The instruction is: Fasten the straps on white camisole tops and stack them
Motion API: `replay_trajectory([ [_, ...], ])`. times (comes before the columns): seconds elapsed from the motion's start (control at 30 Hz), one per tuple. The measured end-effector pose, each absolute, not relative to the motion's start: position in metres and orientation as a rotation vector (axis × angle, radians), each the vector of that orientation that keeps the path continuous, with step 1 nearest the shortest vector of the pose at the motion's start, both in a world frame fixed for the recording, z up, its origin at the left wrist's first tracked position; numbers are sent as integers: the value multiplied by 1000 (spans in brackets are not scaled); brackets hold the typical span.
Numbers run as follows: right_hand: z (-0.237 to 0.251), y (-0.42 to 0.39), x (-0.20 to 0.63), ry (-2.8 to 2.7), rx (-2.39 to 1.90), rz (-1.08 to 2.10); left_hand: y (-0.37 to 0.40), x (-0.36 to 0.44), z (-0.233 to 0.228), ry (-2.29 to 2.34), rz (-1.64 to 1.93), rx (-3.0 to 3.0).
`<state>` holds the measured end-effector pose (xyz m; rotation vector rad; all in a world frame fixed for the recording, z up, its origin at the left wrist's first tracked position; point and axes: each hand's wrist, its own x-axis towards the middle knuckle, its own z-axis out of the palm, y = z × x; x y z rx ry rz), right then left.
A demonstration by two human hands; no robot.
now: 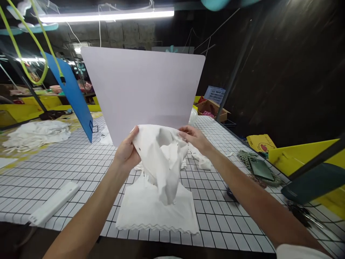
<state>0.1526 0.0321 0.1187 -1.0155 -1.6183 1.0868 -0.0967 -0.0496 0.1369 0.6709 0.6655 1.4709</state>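
My left hand is closed on the bunched white cloth, thumb on top, and my right hand pinches its far edge with curled fingers; both lift it above the checked worktop. One flat folded white piece lies directly below, its scalloped hem near the worktop's front edge. One pale board stands just behind the cloth. One white bar lies to the left, with open grid around it.
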Motion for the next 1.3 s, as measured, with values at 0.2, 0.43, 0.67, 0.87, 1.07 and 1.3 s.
replay_trajectory([
  [0.2,97,3,119,-1556,-732,1694,-41,-74,133,595,1552,542],
  [0.43,122,19,112,-1400,-723,1474,-39,-114,94,995,1514,1120],
  [0.67,165,25,98,-2171,-724,1358,-10,-100,113,764,1218,1430],
  [0.87,185,36,152,-2174,-923,1345,-17,-126,145,789,1209,1316],
  [1.07,176,32,161,-1984,-824,1329,-19,-132,140,859,794,1410],
  [1.3,180,35,186,-2130,-951,1246,-26,-144,157,878,1187,1398],
])
